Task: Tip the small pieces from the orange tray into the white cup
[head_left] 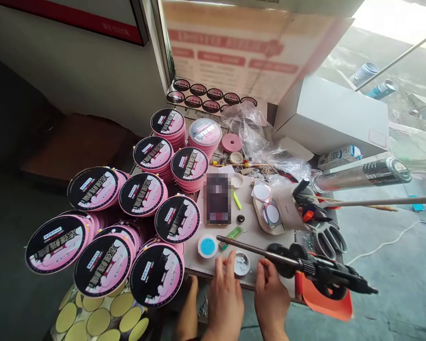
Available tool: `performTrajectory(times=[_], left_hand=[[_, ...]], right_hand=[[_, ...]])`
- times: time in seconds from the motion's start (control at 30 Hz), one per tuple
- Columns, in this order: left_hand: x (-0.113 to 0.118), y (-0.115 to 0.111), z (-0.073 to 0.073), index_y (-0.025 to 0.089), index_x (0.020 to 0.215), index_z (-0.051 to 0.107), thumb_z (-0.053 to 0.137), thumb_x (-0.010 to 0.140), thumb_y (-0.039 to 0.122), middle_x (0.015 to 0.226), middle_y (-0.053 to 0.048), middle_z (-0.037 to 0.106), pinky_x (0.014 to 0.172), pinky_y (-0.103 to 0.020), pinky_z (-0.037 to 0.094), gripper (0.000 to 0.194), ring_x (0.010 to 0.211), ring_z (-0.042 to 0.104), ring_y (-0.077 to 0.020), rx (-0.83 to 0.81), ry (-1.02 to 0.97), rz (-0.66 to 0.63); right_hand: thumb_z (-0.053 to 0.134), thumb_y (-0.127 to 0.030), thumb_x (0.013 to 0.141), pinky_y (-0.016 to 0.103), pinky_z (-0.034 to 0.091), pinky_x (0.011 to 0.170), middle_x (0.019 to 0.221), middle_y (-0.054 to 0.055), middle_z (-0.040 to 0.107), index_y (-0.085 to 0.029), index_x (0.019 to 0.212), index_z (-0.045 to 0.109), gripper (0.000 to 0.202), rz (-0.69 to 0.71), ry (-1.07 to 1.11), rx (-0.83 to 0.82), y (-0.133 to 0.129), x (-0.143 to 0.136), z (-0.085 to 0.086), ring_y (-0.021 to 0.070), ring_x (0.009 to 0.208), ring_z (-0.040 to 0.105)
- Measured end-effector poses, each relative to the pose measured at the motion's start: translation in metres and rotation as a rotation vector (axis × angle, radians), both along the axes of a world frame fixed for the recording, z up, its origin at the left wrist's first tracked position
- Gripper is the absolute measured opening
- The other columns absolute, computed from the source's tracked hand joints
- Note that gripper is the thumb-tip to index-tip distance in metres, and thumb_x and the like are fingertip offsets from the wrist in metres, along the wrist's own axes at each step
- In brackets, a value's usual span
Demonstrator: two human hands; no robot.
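My left hand [226, 291] is at the table's front edge, its fingers apart and pointing forward, with nothing held. Just right of it sits a small round dish [242, 264] with white bits inside. Beyond the dish, my right hand [270, 289] has its thumb and forefinger pressed together; whatever lies between them is too small to make out. A metal rod [259, 247] with a black geared mechanism [326, 272] passes just above both hands. Left of the rod's tip stands a round tub with a blue centre [208, 246], beside a green lighter [231, 237].
Stacks of pink and black round discs [177, 219] fill the left side. A dark phone-like object [217, 201] lies mid-table. At right are a holder with scissors and pens [284, 206], a silver cylinder [362, 174] and an orange tray [328, 298]. Crumpled plastic [257, 137] lies behind.
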State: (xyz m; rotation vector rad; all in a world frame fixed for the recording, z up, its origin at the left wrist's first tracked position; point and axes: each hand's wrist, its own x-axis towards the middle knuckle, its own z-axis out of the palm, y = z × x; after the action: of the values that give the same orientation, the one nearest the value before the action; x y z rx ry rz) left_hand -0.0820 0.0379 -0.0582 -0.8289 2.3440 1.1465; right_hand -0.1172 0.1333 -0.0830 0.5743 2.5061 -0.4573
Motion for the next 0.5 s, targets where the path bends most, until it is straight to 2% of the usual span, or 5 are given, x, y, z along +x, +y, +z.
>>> performTrajectory(times=[0.13,0.23,0.3,0.4,0.5], left_hand=[[0.010,-0.002,0.006,0.018,0.093,0.059,0.044,0.071,0.002,0.096,-0.008,0.058,0.074,-0.031,0.044,0.032,0.079,0.054,-0.0192,0.289,0.065,0.383],[0.027,0.004,-0.007,0.017,0.068,0.058,0.057,0.062,0.009,0.069,-0.003,0.057,0.063,-0.026,0.039,0.010,0.065,0.051,-0.0157,0.609,-0.103,0.783],[0.040,0.013,-0.020,0.015,0.066,0.054,0.058,0.060,0.014,0.059,-0.001,0.055,0.056,-0.024,0.037,0.007,0.056,0.051,-0.0141,0.815,-0.274,0.966],[0.048,0.025,-0.033,0.013,0.075,0.055,0.052,0.069,0.020,0.061,-0.003,0.059,0.055,-0.024,0.040,0.009,0.054,0.056,-0.0143,1.006,-0.389,1.055],[0.039,0.030,-0.037,0.010,0.072,0.059,0.046,0.079,0.021,0.062,-0.008,0.063,0.060,-0.024,0.043,0.019,0.058,0.060,-0.0150,1.144,-0.401,1.085]], right_hand=[[0.023,-0.057,0.073,0.037,0.039,0.057,0.079,0.012,0.067,-0.022,0.090,0.053,0.050,-0.083,0.040,-0.132,0.005,0.005,-0.004,0.0337,0.071,0.060],[0.030,-0.056,0.070,0.039,0.043,0.065,0.080,0.012,0.066,-0.020,0.085,0.052,0.045,-0.170,0.149,-0.280,0.016,0.012,-0.011,0.0302,0.073,0.061],[0.035,-0.057,0.070,0.038,0.045,0.069,0.078,0.011,0.065,-0.019,0.085,0.053,0.044,-0.214,0.180,-0.373,0.024,0.017,-0.014,0.0267,0.071,0.061],[0.042,-0.058,0.070,0.038,0.046,0.076,0.084,0.009,0.066,-0.019,0.086,0.058,0.045,-0.168,0.170,-0.456,0.033,0.022,-0.016,0.0258,0.079,0.061],[0.048,-0.058,0.069,0.037,0.047,0.075,0.084,0.008,0.067,-0.020,0.082,0.062,0.043,-0.104,0.136,-0.494,0.037,0.026,-0.016,0.0252,0.081,0.061]])
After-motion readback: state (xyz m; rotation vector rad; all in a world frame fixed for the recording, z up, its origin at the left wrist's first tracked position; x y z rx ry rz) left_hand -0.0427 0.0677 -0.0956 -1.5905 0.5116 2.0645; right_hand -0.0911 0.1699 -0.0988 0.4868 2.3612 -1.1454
